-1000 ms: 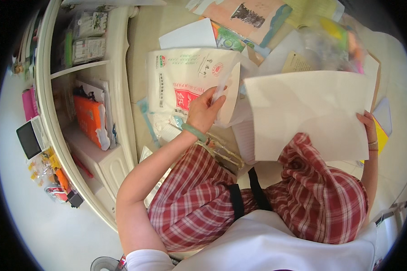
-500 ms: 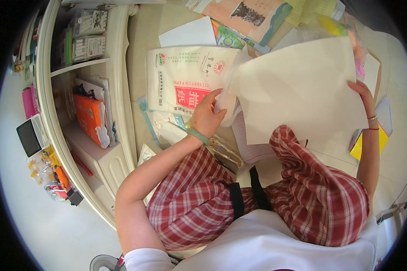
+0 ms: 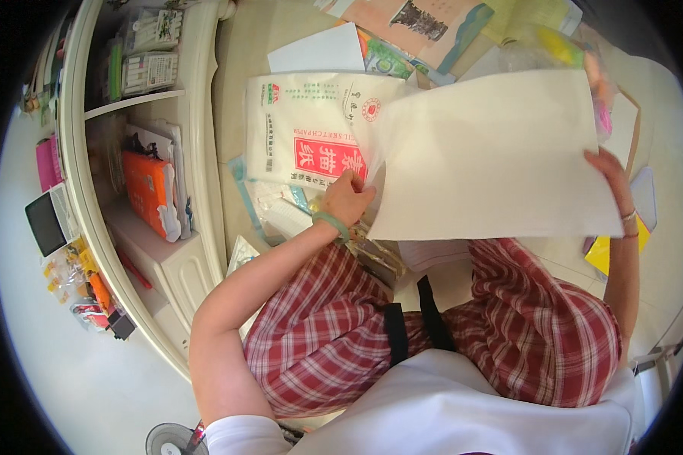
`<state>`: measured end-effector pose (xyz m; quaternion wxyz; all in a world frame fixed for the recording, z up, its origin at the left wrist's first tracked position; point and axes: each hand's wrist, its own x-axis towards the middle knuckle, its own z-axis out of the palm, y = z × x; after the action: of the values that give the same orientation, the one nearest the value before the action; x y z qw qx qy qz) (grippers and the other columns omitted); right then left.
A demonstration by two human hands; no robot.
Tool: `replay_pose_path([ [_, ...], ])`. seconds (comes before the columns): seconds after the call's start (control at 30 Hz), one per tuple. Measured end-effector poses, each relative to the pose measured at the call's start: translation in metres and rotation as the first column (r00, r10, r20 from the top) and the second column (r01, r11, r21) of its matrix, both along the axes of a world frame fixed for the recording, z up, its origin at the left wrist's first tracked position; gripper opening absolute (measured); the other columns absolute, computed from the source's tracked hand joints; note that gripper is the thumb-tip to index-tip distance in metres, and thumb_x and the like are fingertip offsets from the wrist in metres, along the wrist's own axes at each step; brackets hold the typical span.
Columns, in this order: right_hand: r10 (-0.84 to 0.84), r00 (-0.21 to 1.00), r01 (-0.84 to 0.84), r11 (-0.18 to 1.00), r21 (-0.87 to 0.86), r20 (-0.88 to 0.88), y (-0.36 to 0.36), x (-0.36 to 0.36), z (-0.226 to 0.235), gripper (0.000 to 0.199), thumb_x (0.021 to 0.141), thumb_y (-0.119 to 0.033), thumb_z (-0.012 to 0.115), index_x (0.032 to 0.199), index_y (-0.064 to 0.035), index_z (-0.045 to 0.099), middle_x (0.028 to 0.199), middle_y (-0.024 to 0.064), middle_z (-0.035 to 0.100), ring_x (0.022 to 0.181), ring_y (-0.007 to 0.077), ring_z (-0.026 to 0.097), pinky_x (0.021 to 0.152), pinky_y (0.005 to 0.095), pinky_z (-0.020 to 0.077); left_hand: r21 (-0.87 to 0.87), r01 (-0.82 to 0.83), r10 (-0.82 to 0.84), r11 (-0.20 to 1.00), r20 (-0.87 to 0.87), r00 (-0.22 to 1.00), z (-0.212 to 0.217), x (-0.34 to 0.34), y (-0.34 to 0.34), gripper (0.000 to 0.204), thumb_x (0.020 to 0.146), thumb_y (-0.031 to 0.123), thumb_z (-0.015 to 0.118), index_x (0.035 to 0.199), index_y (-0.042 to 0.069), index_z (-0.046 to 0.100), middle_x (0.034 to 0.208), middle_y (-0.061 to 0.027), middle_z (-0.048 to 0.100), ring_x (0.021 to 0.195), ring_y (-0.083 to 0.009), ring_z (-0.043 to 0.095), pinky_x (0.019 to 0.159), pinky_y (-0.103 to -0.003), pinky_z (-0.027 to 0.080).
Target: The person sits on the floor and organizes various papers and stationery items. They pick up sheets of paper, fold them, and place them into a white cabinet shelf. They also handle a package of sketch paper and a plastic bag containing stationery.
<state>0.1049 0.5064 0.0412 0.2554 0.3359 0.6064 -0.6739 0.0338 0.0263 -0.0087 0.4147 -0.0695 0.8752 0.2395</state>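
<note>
Two things are held by a seated person's bare hands: a large white sheet (image 3: pixel 493 159) and a white bag (image 3: pixel 296 121) printed in red and green. The sheet is spread across the centre and right of the frame, its near edge raised over the right knee. Its right edge is gripped by the right hand (image 3: pixel 610 176), at the right of the frame, with the fingers closed narrowly on the paper. The bag is laid flat at upper centre, left of the sheet. Its lower right corner is pinched by the left hand (image 3: pixel 347 196), near the middle of the frame, thumb and fingers drawn together. The bag's right end is met by the sheet's left edge; whether that edge is tucked inside or laid over cannot be told. A green bangle (image 3: pixel 331 223) is worn on the left wrist.

Below, red checked trousers (image 3: pixel 531 318) are crossed by black straps (image 3: pixel 396 334). Along the top, a white card (image 3: pixel 319 49) and a peach poster (image 3: pixel 425 26) are spread on the pale floor (image 3: pixel 235 76). Something yellow (image 3: pixel 607 254) is seen beyond the sheet's lower right corner. At left, an orange folder (image 3: pixel 146 189) and packs of pens (image 3: pixel 150 70) are kept in a cream cabinet (image 3: pixel 197 83).
</note>
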Motion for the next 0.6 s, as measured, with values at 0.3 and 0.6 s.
replay_pose_path([
  [0.3,-0.423,0.906,0.423,0.900,-0.105,0.031,-0.042,0.116,-0.053,0.031,0.094,-0.017,0.051,0.121,-0.0026,0.053,0.107,0.0054,0.063,0.091,0.0135,0.061,0.078,0.0256,0.0503,0.123,0.004,0.011,0.992,-0.121,0.993,0.011,0.009,0.011,0.025,0.074,0.009,0.065,0.091,0.003,0.047,0.077,-0.0126,0.061,0.072,-0.0258,0.063,0.066,-0.037,0.051],
  [0.6,-0.499,0.863,0.494,0.866,-0.080,-0.079,-0.059,0.143,-0.083,0.034,0.095,-0.014,0.052,0.128,-0.0045,0.049,0.116,0.0046,0.060,0.100,0.0142,0.058,0.084,0.0265,0.0486,0.177,0.059,-0.031,0.983,-0.160,0.987,0.013,0.036,-0.002,0.029,0.072,0.004,0.064,0.094,0.004,0.045,0.072,-0.0098,0.055,0.067,-0.0223,0.058,0.063,-0.035,0.048],
])
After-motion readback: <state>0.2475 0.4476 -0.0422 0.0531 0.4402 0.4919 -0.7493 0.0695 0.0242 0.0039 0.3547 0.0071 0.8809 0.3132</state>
